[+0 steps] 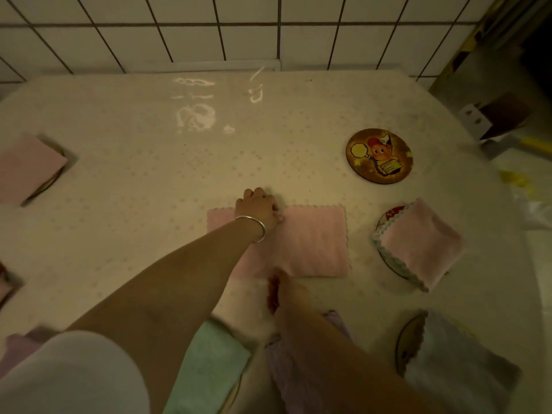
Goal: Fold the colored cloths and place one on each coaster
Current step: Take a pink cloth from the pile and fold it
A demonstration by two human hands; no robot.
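A home dining corner: white tiled wall (pixel 209 34), plastic-covered floral tablecloth (pixel 149 180), cartoon coaster (pixel 379 155).

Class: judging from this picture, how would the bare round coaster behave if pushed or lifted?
The coaster looks flat and rigid, so it should lift stiffly. The table shows glossy reflections, so a push would probably slide it. Lying flat, it seems unlikely to roll.

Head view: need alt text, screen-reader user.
A person's left hand grips the far edge of a pink cloth spread on a table, while the right hand holds its near edge. To the right, one round cartoon coaster lies bare; folded cloths already sit on other coasters around the table.
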